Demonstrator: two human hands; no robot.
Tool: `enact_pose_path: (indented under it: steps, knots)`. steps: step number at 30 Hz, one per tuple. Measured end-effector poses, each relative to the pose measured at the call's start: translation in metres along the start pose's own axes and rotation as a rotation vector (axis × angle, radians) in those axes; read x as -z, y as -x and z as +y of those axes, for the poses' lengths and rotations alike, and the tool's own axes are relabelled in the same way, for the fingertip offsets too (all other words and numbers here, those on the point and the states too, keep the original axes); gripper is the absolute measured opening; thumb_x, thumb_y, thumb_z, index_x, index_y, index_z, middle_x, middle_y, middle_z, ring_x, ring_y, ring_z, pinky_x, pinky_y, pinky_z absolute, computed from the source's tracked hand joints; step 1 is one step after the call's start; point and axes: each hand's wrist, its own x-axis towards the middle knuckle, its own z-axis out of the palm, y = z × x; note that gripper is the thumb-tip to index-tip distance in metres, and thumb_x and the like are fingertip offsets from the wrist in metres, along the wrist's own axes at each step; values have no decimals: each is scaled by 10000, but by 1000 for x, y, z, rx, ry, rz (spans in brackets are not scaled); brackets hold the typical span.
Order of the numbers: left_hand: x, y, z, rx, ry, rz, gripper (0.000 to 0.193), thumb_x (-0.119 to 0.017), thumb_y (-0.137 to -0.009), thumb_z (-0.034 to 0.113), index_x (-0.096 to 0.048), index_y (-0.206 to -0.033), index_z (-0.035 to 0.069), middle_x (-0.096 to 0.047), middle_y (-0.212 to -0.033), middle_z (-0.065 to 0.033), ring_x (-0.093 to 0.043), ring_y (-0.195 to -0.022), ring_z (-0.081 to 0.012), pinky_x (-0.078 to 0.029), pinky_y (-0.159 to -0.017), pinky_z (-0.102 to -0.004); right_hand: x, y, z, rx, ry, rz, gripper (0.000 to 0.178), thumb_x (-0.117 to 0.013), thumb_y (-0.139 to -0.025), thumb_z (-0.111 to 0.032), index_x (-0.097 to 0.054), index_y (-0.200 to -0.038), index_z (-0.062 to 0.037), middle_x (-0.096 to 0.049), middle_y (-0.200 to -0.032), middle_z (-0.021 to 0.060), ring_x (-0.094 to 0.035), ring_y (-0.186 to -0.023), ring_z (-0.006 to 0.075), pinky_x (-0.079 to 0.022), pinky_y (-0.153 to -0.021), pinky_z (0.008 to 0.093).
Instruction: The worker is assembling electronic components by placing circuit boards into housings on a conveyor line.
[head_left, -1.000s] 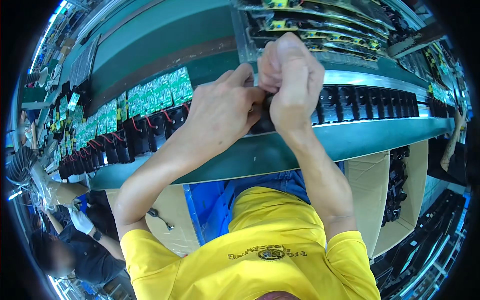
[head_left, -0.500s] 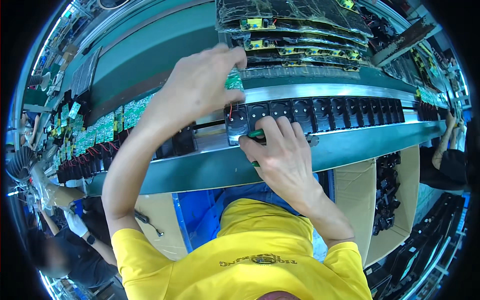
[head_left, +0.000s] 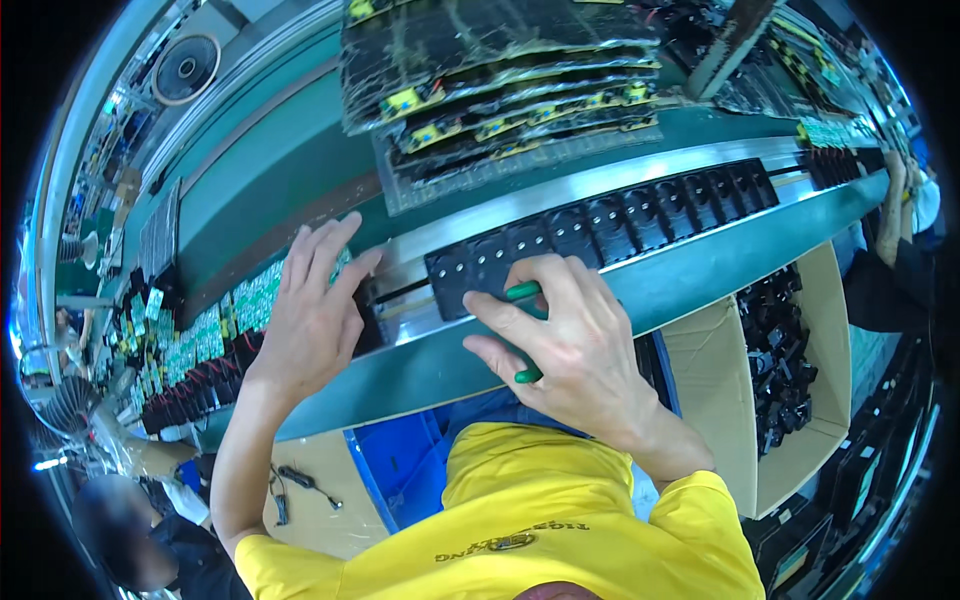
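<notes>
My right hand (head_left: 575,355) is closed around green-handled pliers (head_left: 525,375); their jaws are hidden. It is at the near edge of a row of black plastic housings (head_left: 610,220), beside the leftmost ones. My left hand (head_left: 312,325) is held with fingers apart and nothing visible in it. Below and beside it lies a group of green circuit boards (head_left: 205,340) with red wires, attached to black housings that run off to the left. The metal rail (head_left: 408,322) shows between the two rows.
Stacked black sheets carrying yellow circuit boards (head_left: 490,125) stand behind the rail. A cardboard box of black parts (head_left: 835,400) is at my right, and a blue bin (head_left: 395,475) is below the bench. Other people are at both sides, one at lower left (head_left: 175,545).
My left hand has moved left, away from the leftmost housing, and no longer has the green circuit board with it. My right hand's grip on the pliers has loosened, their handles wider apart. The view has turned.
</notes>
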Motion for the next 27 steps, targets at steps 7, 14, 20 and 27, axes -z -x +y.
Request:
enact_pose_path:
  steps: [7,14,20,27]
  knots:
    - [-20,-233,15,-131,7,385,274,-789,-1033,230,-804,-1282,117,-736,-1265,-118,-714,-1224,-342,-593,-1047,-465,25,-2,22,-69,-110,71,296,-968,-900,-207,-899,-1183,-156,-663,-1178,71,-621,-924,220,-557,-777,352]
    - [-81,-409,27,75,-162,330,433,-855,-1001,454,-787,-1233,95,-748,-1211,-138,-749,-1137,-373,-631,-945,-487,53,8,51,-152,-80,98,293,-966,-897,-165,-909,-1182,-124,-665,-1164,80,-637,-930,215,-555,-771,336]
    - [-72,-413,35,42,44,144,405,-881,-955,334,-742,-1222,63,-752,-1145,-162,-753,-1060,-368,-623,-891,-506,77,3,79,-275,-151,192,286,-941,-916,-137,-907,-1198,-103,-663,-1143,92,-638,-899,228,-555,-781,348]
    - [-16,-264,109,-137,510,243,858,-798,-848,-42,-485,-1640,64,-657,-1446,-234,-764,-1014,-375,-665,-857,-510,80,-55,120,-362,243,533,275,-904,-972,-126,-886,-1237,-55,-686,-1169,115,-631,-873,227,-537,-787,344]
